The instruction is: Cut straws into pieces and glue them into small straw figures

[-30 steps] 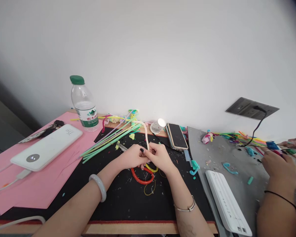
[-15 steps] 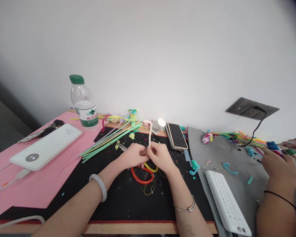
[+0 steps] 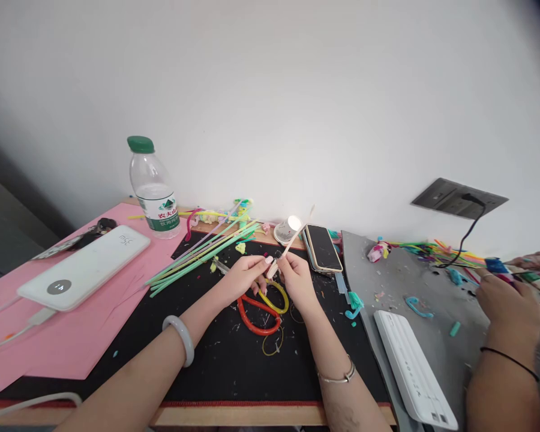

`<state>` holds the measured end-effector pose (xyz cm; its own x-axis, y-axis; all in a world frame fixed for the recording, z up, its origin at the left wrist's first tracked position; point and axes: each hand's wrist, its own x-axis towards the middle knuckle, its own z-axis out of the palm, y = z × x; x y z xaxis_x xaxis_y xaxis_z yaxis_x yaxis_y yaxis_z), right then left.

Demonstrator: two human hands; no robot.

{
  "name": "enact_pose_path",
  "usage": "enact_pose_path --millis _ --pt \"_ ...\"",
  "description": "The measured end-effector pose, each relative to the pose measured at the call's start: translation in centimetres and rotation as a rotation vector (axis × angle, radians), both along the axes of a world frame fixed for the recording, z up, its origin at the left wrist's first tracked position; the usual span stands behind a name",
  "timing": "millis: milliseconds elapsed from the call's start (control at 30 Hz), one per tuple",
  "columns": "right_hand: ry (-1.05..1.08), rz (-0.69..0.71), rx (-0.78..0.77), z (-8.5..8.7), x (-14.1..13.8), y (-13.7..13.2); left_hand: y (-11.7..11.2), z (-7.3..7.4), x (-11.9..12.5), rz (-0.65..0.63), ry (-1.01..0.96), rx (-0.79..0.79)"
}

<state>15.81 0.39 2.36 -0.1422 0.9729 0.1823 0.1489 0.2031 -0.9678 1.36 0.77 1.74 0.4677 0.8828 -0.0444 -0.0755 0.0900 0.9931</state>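
- Pale fuzzy stem (image 3: 297, 234) is sitting btwn both hands, over the black mat (image 3: 252, 375), its long end pointing up & right.
- L hand (image 3: 243, 277) is pinching near the low end, thumb on fingers; R hand (image 3: 296, 278) is pinching just beside it, both grips staying narrow.
- Prob. v. light, soft outside, bendy inside; likely holding any bend, not slipping, but poss. weakening w/ repeated bending.
- Fingertips are suiting it best: gripping close to the bend, leaving the long end free.

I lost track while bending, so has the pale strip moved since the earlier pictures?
Yes, rightward: the pale strip's upper end was left of the white cup; now right of it.
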Motion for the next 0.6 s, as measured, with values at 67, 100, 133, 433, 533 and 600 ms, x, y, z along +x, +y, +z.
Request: enact_pose_path --millis 67,100,133,433,533,600 --pt "0.031 0.055 -0.028 -0.1 -0.2 0.0 -0.1 0.2 0.0 -0.022 -0.017 -0.034" --pt "0.038 0.066 -0.035 -0.2 -0.3 0.0 -0.2 0.2 0.0 -0.033 -0.019 -0.038" --pt "0.041 0.068 -0.04 -0.2 -0.3 0.0 -0.2 0.3 0.0 -0.038 -0.019 -0.037" --pt "0.021 -0.212 0.057 -0.5 0.3 0.5 0.7 -0.1 -1.7 0.409 0.61 0.437" --pt "0.018 -0.229 0.056 -0.5 0.2 0.5 0.8 -0.2 -2.3 0.434 0.908 0.506" --pt "0.015 -0.229 0.05 -0.4 0.0 0.3 0.7 0.0 -2.3 0.397 0.942 0.547"
